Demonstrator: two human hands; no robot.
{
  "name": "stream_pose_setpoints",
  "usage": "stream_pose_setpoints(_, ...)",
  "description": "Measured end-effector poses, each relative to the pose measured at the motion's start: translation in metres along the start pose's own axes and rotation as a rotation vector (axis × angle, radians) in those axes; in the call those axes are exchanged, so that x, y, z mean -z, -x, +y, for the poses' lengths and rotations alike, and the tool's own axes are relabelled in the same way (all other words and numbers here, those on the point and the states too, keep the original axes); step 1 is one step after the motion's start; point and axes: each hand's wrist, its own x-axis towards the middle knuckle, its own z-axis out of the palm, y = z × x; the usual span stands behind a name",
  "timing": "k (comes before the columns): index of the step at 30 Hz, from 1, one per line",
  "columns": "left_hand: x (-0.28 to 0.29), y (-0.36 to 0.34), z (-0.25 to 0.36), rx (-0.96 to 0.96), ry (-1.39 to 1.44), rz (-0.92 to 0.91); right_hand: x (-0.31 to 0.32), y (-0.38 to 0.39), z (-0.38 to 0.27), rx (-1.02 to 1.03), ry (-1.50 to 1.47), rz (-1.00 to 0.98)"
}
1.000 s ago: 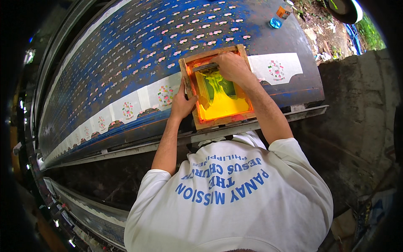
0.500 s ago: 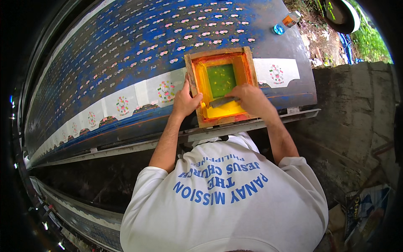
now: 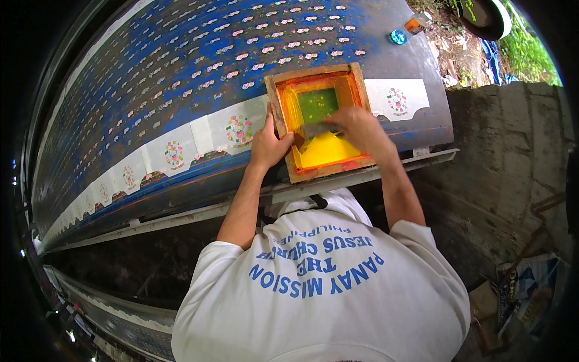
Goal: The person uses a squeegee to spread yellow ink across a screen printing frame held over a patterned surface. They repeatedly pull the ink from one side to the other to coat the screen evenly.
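Observation:
A wooden silk-screen frame [image 3: 364, 92] lies on the sloping print table, its inner walls smeared yellow and orange. Green mesh [image 3: 318, 102] shows in its far part, and yellow ink [image 3: 329, 152] covers the near part. My left hand [image 3: 269, 146] grips the frame's left side, thumb over the edge. Inside the frame, my right hand [image 3: 360, 130], slightly blurred, holds a dark squeegee [image 3: 315, 130] across the mesh. White cut sheets with round, colourful prints lie in a row: one printed sheet [image 3: 238, 128] to the left of the frame, another sheet [image 3: 415, 92] to its right.
The long table [image 3: 416, 63] is stained blue and carries rows of small pink-white prints [image 3: 294, 44]. A bottle [image 3: 416, 24] with an orange label lies at its far right. Along the near edge runs a metal rail [image 3: 431, 158]. A concrete surface [image 3: 491, 133] is at right.
My right hand and the squeegee have moved away from me inside the frame, leaving more yellow ink showing at the near end. My left hand still grips the frame.

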Motion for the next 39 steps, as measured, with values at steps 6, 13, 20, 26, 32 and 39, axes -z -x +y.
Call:
stream_pose_setpoints(6, 0.006, -0.002, 0.012, 0.13, -0.016, -0.1, -0.016, 0.06, -0.035, -0.041, -0.042, 0.227)
stream_pose_setpoints(13, 0.007, 0.003, 0.025, -0.007, -0.058, 0.043, -0.02, 0.071, -0.016, 0.059, 0.043, 0.237)
stream_pose_setpoints(20, -0.067, -0.022, 0.102, 0.024, -0.046, 0.045, 0.041, 0.111, 0.067, 0.059, 0.049, 0.183)
stream_pose_setpoints(26, -0.156, -0.063, 0.169, -0.007, -0.003, -0.02, 0.078, 0.154, 0.164, 0.045, 0.106, 0.2)
stream_pose_setpoints(32, -0.191, -0.07, 0.168, 0.016, 0.208, -0.051, 0.076, 0.168, 0.192, 0.046, 0.067, 0.188)
stream_pose_setpoints(39, -0.197, -0.072, 0.152, -0.027, 0.234, -0.031, 0.076, 0.169, 0.192, 0.032, 0.084, 0.165)
